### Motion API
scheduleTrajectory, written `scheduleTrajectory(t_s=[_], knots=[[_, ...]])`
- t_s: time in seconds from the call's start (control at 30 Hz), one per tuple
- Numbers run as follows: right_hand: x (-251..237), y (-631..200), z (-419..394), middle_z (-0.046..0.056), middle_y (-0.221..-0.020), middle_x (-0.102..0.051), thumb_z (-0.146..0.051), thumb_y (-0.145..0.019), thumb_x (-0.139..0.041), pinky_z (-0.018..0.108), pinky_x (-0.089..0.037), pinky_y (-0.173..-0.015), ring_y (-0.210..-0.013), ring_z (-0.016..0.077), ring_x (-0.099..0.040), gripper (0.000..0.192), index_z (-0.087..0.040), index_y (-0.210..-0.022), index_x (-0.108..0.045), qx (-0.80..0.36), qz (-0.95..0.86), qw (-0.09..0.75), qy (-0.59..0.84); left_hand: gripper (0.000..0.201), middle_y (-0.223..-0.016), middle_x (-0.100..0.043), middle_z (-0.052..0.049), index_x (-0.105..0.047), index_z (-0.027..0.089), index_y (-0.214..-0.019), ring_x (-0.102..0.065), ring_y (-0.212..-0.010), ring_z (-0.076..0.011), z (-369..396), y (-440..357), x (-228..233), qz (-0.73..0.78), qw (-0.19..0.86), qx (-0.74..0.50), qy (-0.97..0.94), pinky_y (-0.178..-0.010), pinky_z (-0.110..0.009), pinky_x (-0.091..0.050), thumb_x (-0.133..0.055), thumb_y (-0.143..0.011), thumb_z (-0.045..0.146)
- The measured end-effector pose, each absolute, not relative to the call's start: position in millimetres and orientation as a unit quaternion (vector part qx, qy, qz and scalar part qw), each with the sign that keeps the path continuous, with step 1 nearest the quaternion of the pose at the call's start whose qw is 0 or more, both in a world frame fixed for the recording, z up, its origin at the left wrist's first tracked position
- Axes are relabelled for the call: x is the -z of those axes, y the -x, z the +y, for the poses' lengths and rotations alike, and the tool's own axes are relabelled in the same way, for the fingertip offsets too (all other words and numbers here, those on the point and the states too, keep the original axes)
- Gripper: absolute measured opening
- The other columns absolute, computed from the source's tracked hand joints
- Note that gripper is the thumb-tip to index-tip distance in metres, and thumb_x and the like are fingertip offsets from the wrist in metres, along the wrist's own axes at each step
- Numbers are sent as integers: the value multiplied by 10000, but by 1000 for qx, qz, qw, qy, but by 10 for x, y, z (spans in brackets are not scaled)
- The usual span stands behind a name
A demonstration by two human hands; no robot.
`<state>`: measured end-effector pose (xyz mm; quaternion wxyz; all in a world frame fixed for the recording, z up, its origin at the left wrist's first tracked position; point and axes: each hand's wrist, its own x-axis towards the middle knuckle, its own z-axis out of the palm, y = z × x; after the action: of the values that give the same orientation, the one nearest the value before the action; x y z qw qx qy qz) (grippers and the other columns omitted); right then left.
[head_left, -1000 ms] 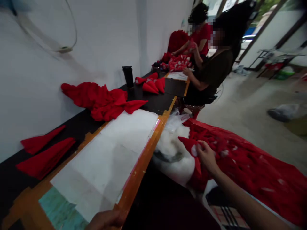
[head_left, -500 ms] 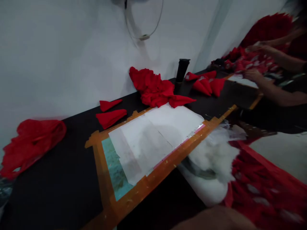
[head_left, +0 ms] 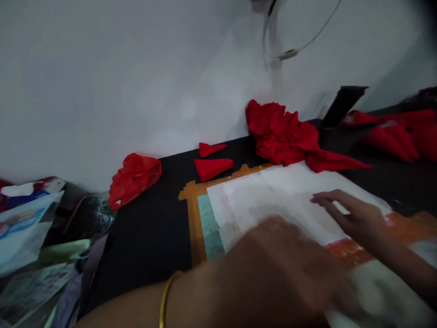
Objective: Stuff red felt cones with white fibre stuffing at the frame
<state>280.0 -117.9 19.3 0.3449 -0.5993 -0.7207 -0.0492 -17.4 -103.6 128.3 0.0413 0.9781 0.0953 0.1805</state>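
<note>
Both hands hovered over the white paper sheets (head_left: pixel 290 196) on the orange-framed board (head_left: pixel 193 214) on the black surface (head_left: pixel 146 237); right hand (head_left: pixel 355 216) spread flat, empty, touching the paper; left hand (head_left: pixel 290 269) blurred, grip indeterminable; apparently smoothing sheets; folded red cloth triangles (head_left: pixel 213 167) lay beyond.

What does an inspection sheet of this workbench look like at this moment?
Surface: black tabletop with an orange-taped frame.
Job's things: white paper sheets lying over the frame.
Clutter: pile of red fabric, two folded red fabric cones, red plastic bag, black tumbler, printed packets at the table's left end.
Grippers: right hand flat, fingers spread on the paper; left hand blurred, over the sheets, gold bangle on its wrist.
Cables: thin cable looped on the wall.
Surroundings: plain white wall.
</note>
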Motion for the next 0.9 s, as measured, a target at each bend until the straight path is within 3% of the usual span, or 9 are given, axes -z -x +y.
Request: scheduleTrajectory(t_s=[0.1, 0.17, 0.27, 0.37, 0.57, 0.73, 0.9], knots=[[-122, -2630, -912, 8, -692, -702, -318, -956, -489, 276, -506, -571, -602, 164, -666, 201, -225, -999, -662, 31, -784, 324, 528, 221, -908, -712, -55, -675, 179, -957, -622, -866, -196, -156, 501, -936, 239, 1, -188, -953, -820, -349, -501, -455, -935, 164], [-80, -2629, -839, 11, -670, -703, -317, -962, -476, 268, -497, -555, -576, 163, -663, 227, -219, -934, -678, 21, -795, 302, 526, 250, -1056, -696, -98, -670, 154, -1044, -608, -983, -239, 388, 754, -626, 335, -22, -143, -931, -864, -389, -496, -461, -909, 132], [-44, -2760, -813, 29, -738, -730, -313, -965, -454, 262, -504, -560, -617, 169, -685, 257, -214, -899, -682, -8, -775, 278, 567, 552, -1356, -543, -177, -526, 110, -1323, -518, -1209, -293, 971, 1020, -192, 411, -75, -121, -900, -987, -438, -439, -429, -793, -7], [-23, -2969, -857, 40, -814, -737, -302, -964, -437, 250, -518, -574, -665, 162, -694, 259, -208, -933, -676, -41, -743, 269, 611, 694, -1491, -414, -172, -452, 152, -1404, -458, -1302, -299, 1310, 1100, 98, 392, -83, -97, -911, -1029, -449, -403, -392, -740, -39], [62, -3366, -1264, 27, -738, -713, -326, -952, -439, 246, -522, -555, -632, 156, -669, 261, -215, -921, -673, -76, -659, 287, 691, 484, -1280, -610, -154, -569, 161, -1298, -582, -1117, -301, 1678, 941, 157, 376, -89, -59, -920, -942, -442, -455, -356, -865, 122], [256, -3843, -2113, 52, -819, -733, -448, -903, -501, 306, -551, -652, -731, 209, -695, 286, -224, -967, -667, 19, -467, 350, 812, 416, -1133, -639, -160, -572, 78, -1185, -603, -1022, -282, 1711, 766, -64, 398, -101, -17, -912, -896, -398, -472, -302, -906, 228], [605, -4391, -3058, 85, -838, -736, -491, -891, -418, 355, -554, -671, -720, 237, -692, 372, -203, -932, -649, 26, -279, 335, 900, 374, -972, -685, -20, -537, 202, -1092, -654, -819, -214, 1622, 630, -224, 448, -51, -2, -893, -727, -329, -507, -318, -899, 436]])
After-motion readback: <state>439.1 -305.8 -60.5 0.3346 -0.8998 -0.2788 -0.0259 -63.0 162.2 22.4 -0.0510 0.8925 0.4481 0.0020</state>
